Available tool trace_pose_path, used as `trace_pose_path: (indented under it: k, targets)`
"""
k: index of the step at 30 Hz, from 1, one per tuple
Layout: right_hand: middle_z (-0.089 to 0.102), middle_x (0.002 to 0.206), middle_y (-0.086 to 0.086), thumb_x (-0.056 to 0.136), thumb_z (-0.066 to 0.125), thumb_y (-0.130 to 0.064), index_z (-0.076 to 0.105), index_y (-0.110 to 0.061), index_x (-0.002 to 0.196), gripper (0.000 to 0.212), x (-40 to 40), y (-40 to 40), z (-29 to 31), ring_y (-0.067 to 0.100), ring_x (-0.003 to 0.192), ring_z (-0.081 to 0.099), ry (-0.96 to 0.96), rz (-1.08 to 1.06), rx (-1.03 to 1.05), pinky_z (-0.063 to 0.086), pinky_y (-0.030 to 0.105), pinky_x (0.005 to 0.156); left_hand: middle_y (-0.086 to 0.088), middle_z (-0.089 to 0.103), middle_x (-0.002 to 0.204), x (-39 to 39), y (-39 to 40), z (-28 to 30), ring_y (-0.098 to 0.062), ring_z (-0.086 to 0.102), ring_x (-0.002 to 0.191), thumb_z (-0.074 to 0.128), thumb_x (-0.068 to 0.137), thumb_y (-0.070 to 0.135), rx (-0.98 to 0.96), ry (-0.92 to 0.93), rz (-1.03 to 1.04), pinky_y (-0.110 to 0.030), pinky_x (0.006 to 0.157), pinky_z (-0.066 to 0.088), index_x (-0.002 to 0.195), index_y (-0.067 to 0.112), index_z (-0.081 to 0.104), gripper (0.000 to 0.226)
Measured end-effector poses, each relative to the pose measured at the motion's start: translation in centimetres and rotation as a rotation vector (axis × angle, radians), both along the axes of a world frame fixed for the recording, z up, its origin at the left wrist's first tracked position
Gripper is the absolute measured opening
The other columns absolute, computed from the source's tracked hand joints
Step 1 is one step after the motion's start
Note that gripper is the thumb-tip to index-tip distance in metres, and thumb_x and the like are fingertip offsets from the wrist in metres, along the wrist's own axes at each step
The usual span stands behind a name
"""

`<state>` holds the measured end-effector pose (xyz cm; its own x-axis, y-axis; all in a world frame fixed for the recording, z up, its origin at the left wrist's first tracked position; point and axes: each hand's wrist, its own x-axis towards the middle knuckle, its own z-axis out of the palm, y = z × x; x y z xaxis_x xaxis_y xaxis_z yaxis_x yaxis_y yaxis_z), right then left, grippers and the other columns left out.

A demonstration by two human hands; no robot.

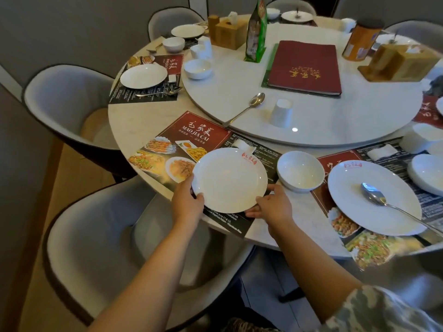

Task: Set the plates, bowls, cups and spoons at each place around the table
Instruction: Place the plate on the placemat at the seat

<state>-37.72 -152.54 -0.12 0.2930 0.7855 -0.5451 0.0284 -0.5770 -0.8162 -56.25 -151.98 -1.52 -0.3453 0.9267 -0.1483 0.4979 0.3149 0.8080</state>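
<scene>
Both hands, left hand [186, 200] and right hand [273, 207], grip a white plate [229, 179] by its rim on the placemat [191, 137].

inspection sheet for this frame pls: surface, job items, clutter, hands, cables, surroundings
Surface: round table with raised turntable; printed placemats.
Job's things: plate on near placemat, bowl to its right; spoon and upturned cup on the turntable.
Clutter: red menu, green packet, orange can, wooden holders.
Hands: left hand and right hand grip opposite plate edges.
Cables: nothing seen.
Surroundings: grey chairs, grey wall.
</scene>
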Motion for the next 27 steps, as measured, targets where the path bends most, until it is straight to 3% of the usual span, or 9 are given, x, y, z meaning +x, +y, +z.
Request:
trace_pose_path:
  k: [5, 12, 15, 21, 27]
  targets:
    - [0.068, 0.093, 0.014, 0.092, 0.056, -0.004, 0.046, -0.020, 0.124, 0.037, -2.7, 2.5, -0.3, 0.018, 0.059, 0.072, -0.008, 0.041, 0.077, 0.057, 0.023, 0.053, -0.004, 0.047, 0.141, -2.8, 1.6, -0.1, -0.021, 0.054, 0.120, 0.058, 0.090, 0.005, 0.020, -0.033, 0.095, -0.027, 0.091, 0.043, 0.142, 0.021, 0.047, 0.055]
    - [0.068, 0.099, 0.015, 0.090, 0.058, 0.000, 0.044, -0.020, 0.127, 0.043, -7.4, 9.4, 0.2, 0.018, 0.064, 0.074, 0.065, 0.136, 0.070, 0.058, 0.024, 0.054, -0.004, 0.049, 0.140, -7.6, 6.7, 0.4, -0.022, 0.055, 0.115, 0.057, 0.089, 0.004, 0.044, -0.002, 0.187, -0.029, 0.090, 0.045, 0.137, 0.019, 0.052, 0.051]
    - [0.066, 0.102, 0.017, 0.089, 0.058, 0.002, 0.045, -0.019, 0.126, 0.045, -8.7, 11.3, -0.2, 0.020, 0.064, 0.074, 0.092, 0.151, 0.052, 0.058, 0.026, 0.054, -0.003, 0.047, 0.142, -8.8, 8.0, 0.3, -0.025, 0.055, 0.117, 0.056, 0.090, 0.004, 0.034, -0.022, 0.216, -0.039, 0.097, 0.049, 0.137, 0.021, 0.052, 0.050]
    - [0.065, 0.104, 0.017, 0.090, 0.056, 0.004, 0.045, -0.019, 0.130, 0.047, -10.3, 12.5, -0.9, 0.025, 0.068, 0.074, 0.081, 0.171, 0.016, 0.062, 0.038, 0.063, -0.002, 0.045, 0.144, -10.3, 8.7, -0.3, -0.025, 0.050, 0.127, 0.057, 0.091, 0.003, 0.017, -0.072, 0.236, -0.044, 0.102, 0.048, 0.136, 0.022, 0.052, 0.049]
    - [0.068, 0.098, 0.017, 0.092, 0.057, 0.000, 0.044, -0.018, 0.135, 0.048, -11.3, 11.9, -0.6, 0.023, 0.065, 0.073, 0.072, 0.131, 0.023, 0.062, 0.035, 0.062, -0.005, 0.044, 0.144, -11.5, 8.7, -0.7, -0.026, 0.047, 0.130, 0.057, 0.092, 0.005, 0.022, -0.047, 0.154, -0.043, 0.106, 0.044, 0.138, 0.016, 0.050, 0.048]
